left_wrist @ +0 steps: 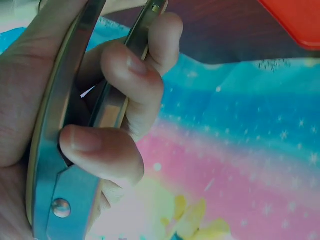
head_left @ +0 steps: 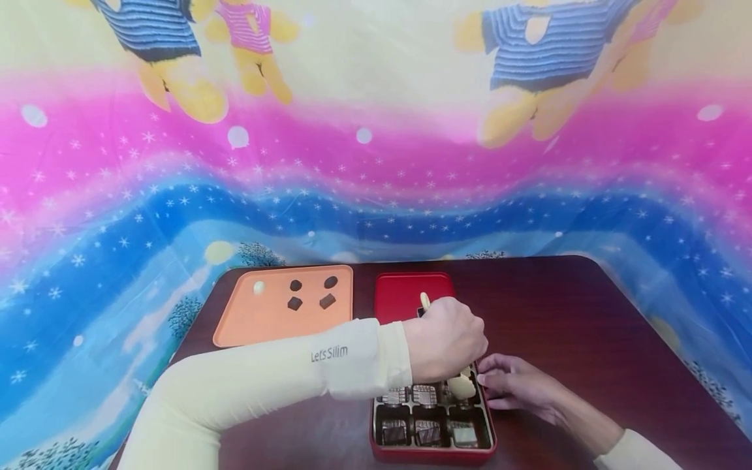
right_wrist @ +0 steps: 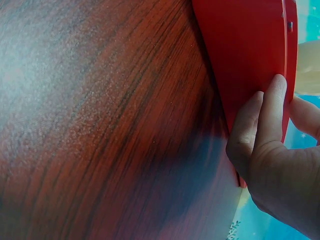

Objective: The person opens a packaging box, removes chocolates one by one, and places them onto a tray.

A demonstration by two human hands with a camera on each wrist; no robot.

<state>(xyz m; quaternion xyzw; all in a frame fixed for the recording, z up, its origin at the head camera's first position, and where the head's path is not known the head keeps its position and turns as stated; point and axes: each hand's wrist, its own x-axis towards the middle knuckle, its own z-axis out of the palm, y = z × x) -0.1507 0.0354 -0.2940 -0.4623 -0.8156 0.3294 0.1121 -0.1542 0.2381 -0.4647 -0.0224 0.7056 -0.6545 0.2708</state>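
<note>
My left hand (head_left: 448, 339) reaches across above a red tin (head_left: 431, 455) and grips metal tongs (left_wrist: 72, 100), its fingers curled round both arms in the left wrist view. The rounded pale-gold end (head_left: 461, 388) of the tongs shows below the hand, over the tin's compartments. Whether it holds a chocolate I cannot tell. In the front row lie two dark chocolates (head_left: 395, 433) and a pale one (head_left: 464, 436). The hand hides the tin's back part. My right hand (head_left: 523, 388) holds the tin's right side, its fingers on the outer wall (right_wrist: 240, 55) and thumb at the rim.
An orange tray (head_left: 264, 329) stands at the back left, carrying several dark chocolates (head_left: 295, 303) and a white one (head_left: 258, 287). Behind the tin lies a red lid (head_left: 405, 290). A printed cloth (head_left: 364, 170) hangs behind the dark wooden table (head_left: 564, 313).
</note>
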